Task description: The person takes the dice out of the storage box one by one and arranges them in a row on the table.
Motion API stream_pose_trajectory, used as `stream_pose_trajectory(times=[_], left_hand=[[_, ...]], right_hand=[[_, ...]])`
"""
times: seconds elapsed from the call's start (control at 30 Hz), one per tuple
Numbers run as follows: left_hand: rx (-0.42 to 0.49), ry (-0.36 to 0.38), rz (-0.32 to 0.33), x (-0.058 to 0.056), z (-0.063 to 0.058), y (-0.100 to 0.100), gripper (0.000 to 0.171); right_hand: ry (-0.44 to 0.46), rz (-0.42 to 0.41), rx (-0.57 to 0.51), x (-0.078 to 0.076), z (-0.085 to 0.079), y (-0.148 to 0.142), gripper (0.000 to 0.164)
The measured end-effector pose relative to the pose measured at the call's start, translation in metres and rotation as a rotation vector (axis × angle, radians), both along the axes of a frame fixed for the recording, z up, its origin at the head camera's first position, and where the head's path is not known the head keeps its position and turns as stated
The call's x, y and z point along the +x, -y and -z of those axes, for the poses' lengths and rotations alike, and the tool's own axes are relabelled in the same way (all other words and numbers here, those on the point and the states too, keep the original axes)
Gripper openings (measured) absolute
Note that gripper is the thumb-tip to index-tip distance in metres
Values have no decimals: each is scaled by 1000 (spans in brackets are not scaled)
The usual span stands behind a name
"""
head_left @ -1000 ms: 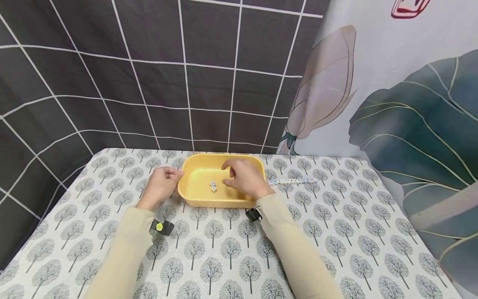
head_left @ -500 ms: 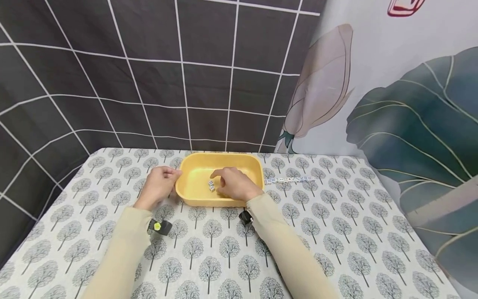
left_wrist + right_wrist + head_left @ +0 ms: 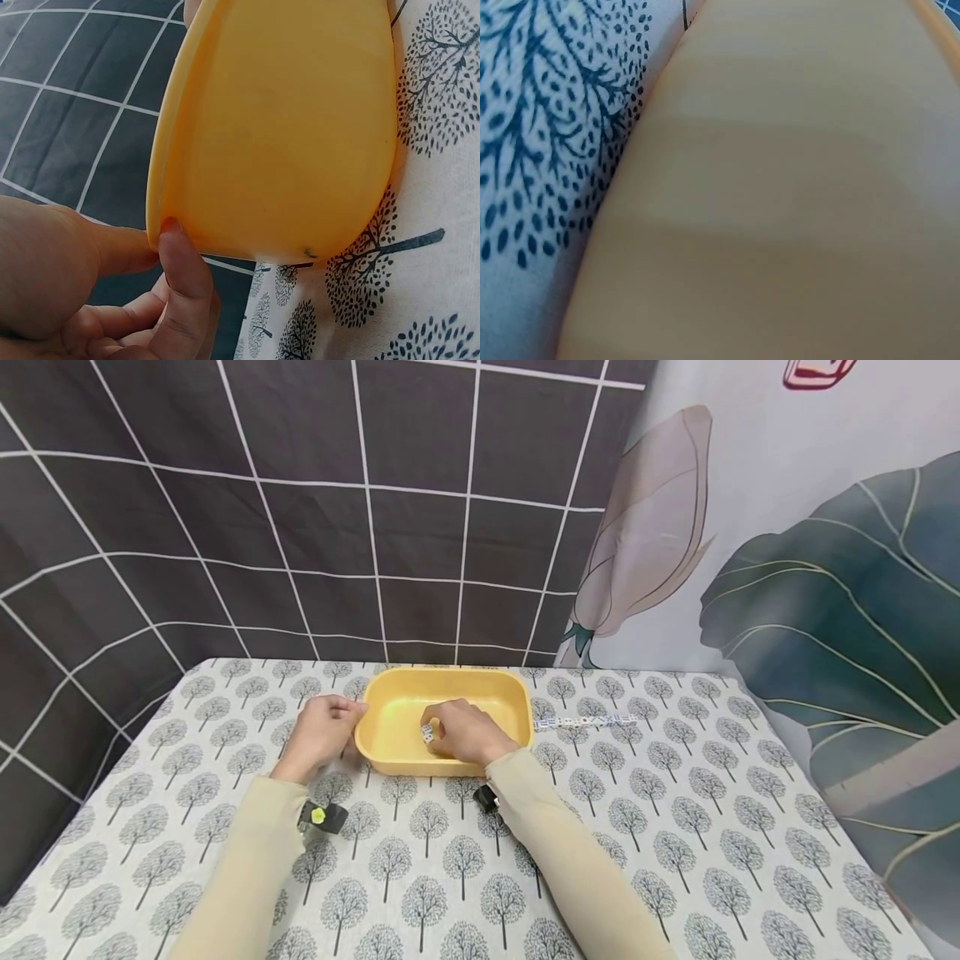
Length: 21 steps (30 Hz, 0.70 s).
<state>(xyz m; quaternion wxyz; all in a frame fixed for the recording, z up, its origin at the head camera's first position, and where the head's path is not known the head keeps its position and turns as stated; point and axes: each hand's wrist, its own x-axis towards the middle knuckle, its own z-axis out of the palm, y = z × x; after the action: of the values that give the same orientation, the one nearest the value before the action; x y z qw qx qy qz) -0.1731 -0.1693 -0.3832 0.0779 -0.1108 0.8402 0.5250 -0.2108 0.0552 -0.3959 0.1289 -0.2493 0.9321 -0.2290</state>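
Note:
A yellow plastic bin (image 3: 442, 767) stands at the far middle of the table. My left hand (image 3: 322, 732) pinches the bin's left rim between thumb and index finger, as the left wrist view shows closely. Inside the bin lie two small white dice (image 3: 427, 732) with dark dots. My right hand (image 3: 468, 731) reaches into the bin from the right, its thumb and index finger curled round the dice. One die seems to lie between these fingertips, partly covered by them. The right wrist view holds only the bin's outer wall (image 3: 780, 187), with no fingers visible.
Right of the bin runs a straight row of small white pieces (image 3: 585, 722) with blue and coloured marks. A tree-print tablecloth (image 3: 427, 843) covers the table. A dark gridded curtain (image 3: 300, 527) hangs behind, and a flower-print curtain (image 3: 825, 610) hangs at the right.
My right hand has moved left inside the bin, and its thumb and index finger have come down round the dice. My left hand has stayed on the rim.

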Motion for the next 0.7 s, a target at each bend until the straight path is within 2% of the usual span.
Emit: stream_pose_trajectory(times=[0.23,0.37,0.57,0.7], left_hand=[[8,0,-6,1,-1,0,35],[15,10,-11,1,0,0,34],[25,9,-4,0,1,1,35],[37,11,-4,-1,2,2,34]], right_hand=[[-25,83,47,1,0,0,21],[-58,113,77,2,1,0,26],[-30,87,57,1,0,-2,32],[8,61,24,-1,-1,-5,26]])
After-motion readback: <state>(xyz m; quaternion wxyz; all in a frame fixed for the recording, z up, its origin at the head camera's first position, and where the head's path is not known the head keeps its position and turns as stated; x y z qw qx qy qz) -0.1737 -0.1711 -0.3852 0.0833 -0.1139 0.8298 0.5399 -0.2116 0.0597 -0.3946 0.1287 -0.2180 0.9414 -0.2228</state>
